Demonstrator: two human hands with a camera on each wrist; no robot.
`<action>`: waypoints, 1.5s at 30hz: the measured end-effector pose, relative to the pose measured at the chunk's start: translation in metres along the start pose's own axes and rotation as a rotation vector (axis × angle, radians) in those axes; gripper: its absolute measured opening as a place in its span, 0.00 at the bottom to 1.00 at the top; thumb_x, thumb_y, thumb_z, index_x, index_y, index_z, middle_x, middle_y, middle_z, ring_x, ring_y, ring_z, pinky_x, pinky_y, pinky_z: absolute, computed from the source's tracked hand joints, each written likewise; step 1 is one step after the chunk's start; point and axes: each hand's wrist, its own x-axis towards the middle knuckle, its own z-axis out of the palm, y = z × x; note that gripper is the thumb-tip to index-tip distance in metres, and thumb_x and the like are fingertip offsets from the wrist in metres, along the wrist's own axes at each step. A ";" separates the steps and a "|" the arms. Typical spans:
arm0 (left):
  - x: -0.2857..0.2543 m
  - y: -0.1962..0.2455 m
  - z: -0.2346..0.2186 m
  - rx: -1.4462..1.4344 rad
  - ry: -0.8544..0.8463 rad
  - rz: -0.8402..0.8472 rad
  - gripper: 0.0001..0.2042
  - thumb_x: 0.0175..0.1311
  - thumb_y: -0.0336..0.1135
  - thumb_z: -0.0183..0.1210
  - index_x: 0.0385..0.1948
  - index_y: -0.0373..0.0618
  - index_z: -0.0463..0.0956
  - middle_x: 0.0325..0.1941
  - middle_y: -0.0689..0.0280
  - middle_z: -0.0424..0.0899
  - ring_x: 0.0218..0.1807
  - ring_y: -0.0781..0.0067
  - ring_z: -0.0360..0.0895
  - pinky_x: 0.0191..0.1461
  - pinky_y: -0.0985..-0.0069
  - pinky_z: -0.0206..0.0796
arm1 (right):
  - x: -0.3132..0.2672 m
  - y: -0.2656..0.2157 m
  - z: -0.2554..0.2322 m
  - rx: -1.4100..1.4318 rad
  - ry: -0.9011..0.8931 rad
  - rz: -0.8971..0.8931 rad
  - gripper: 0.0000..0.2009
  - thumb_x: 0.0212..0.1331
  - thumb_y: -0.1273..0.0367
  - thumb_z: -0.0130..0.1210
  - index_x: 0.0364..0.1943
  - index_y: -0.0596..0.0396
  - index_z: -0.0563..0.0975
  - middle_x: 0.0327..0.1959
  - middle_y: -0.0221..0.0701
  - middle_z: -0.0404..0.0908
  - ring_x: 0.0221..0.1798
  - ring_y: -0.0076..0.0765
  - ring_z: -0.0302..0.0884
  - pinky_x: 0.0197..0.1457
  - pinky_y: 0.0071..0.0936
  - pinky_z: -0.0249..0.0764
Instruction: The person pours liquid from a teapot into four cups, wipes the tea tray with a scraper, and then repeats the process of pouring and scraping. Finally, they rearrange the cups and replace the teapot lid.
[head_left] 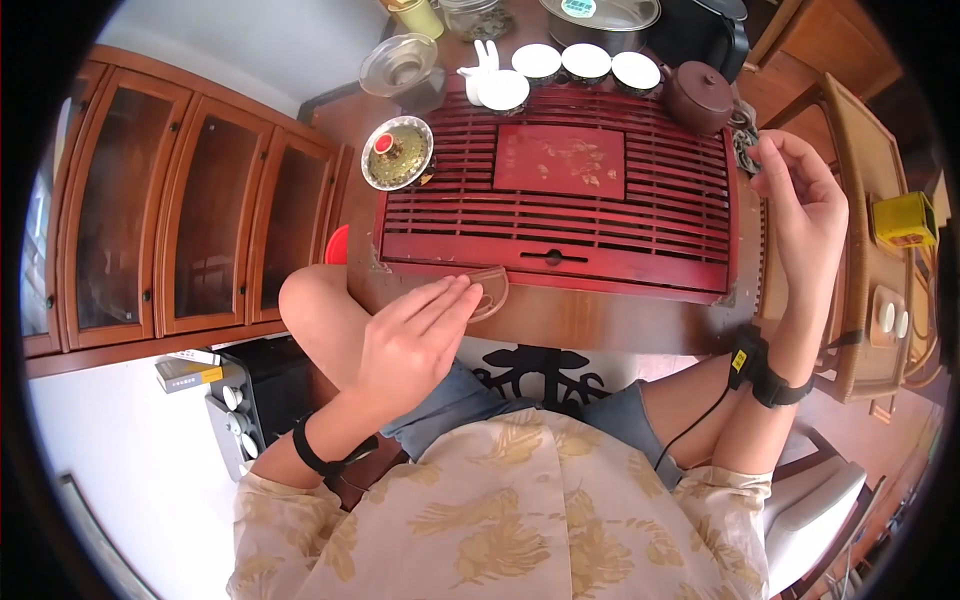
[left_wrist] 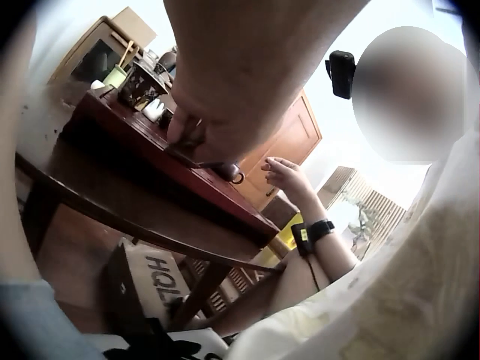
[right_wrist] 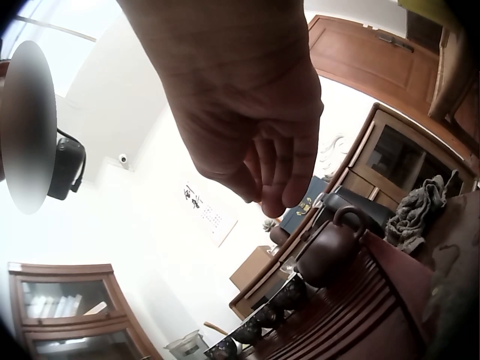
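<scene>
My left hand (head_left: 415, 330) is at the front edge of the red slatted tea tray (head_left: 440, 252). Its straight fingers and thumb pinch a flat brown half-round piece (head_left: 490, 292) with a curled mark; the fingers partly hide it. Raised beyond the tray's right end is my right hand (head_left: 812, 215), thumb and fingertips bent loosely toward each other. Nothing shows between them in the right wrist view. Near those fingertips are the brown clay teapot (head_left: 697, 97) and a crumpled grey cloth (right_wrist: 420, 214).
A lidded gaiwan (head_left: 398, 152) stands at the tray's left. Several white-lined cups (head_left: 537, 62) and a white rabbit figure (head_left: 487, 65) line the back, with a glass pitcher and strainer (head_left: 400, 68) at back left. A wicker shelf (head_left: 865, 190) stands on the right.
</scene>
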 end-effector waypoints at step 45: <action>0.045 -0.035 0.012 0.125 0.134 -0.088 0.13 0.68 0.24 0.65 0.53 0.35 0.89 0.53 0.52 0.94 0.56 0.52 0.92 0.60 0.59 0.85 | -0.003 -0.002 0.006 0.044 0.017 -0.018 0.13 0.78 0.66 0.67 0.56 0.62 0.87 0.45 0.26 0.91 0.42 0.16 0.81 0.49 0.16 0.77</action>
